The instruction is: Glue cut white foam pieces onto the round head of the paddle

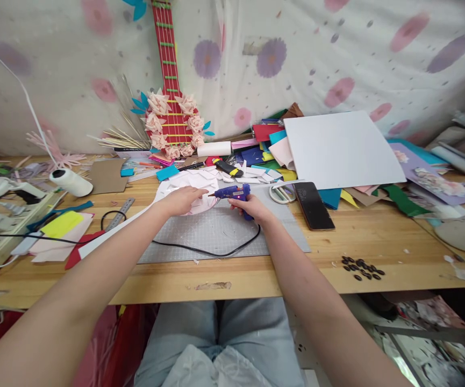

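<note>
Your right hand (252,207): closed around the handle of a blue glue gun (232,192), which lies level with its nozzle pointing left, toward your other hand. A black cord (212,251) runs from the gun in a loop across the grey cutting mat (216,234).

Your left hand (184,200): pressed palm-down, fingers bent, on a pink-and-white paper piece (192,193) at the far edge of the mat. It holds the paper flat rather than gripping it; the gun's nozzle sits just beside the fingertips.

Wooden table (377,236), items on it:
- Black phone (313,205), face down, just right of the mat.
- Roll of clear tape (281,193), between the phone and the glue gun.
- Large white board (341,149), propped on a heap of coloured felt scraps (264,145).
- Metal ruler (119,214), left of the mat.
- Spool of white thread (71,181), on its side, far left.
- Yellow sheet (61,224), on pale papers near the left edge.
- Small dark beads (363,269), in a loose cluster near the front edge, well apart from your hands.
- White roll (214,149), lying behind the paper piece.

Against the flowered cloth backdrop (337,54): a red craft guitar (171,107), upright, its body ringed with pale paper flowers.

Below the table edge: your lap in light blue jeans (216,333).
</note>
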### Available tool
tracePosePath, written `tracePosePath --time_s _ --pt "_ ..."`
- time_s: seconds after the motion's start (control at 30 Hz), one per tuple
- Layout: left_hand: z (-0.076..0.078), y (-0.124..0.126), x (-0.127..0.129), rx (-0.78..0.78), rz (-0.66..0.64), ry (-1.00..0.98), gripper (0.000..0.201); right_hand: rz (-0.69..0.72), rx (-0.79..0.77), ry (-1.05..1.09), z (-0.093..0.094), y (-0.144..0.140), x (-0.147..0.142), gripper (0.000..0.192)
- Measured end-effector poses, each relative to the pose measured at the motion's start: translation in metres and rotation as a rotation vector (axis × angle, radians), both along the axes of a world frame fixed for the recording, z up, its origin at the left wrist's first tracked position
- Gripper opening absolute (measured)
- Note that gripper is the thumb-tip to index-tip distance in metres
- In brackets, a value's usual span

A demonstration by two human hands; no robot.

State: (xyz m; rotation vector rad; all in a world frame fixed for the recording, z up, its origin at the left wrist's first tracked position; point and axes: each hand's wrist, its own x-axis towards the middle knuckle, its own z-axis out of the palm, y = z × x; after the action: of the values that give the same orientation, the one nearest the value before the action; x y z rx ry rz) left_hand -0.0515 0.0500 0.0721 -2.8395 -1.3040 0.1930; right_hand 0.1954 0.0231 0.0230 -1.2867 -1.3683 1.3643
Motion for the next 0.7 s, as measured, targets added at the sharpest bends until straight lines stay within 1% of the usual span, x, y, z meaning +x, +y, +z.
tracePosePath --time_s 0.1,0.33,0.53,0.7 --pt "0.002 -0.002 0.001 -0.006 0.044 -0.008 0.066 0.015 0.004 -0.047 0.002 -0.003 -0.005 0.03" --pt "0.011 -0.003 -0.006 -0.099 0.063 -0.137 0.063 0.004 0.009 -0.056 0.007 -0.009 -0.016 0.026" --pt "0.007 0.001 -0.011 -0.139 0.063 -0.226 0.061 -0.015 0.025 -0.005 0.002 -0.006 -0.019 0.026" --pt "0.004 0.004 -0.014 -0.142 0.059 -0.253 0.056 -0.026 0.026 -0.015 0.0 -0.006 -0.019 0.028"
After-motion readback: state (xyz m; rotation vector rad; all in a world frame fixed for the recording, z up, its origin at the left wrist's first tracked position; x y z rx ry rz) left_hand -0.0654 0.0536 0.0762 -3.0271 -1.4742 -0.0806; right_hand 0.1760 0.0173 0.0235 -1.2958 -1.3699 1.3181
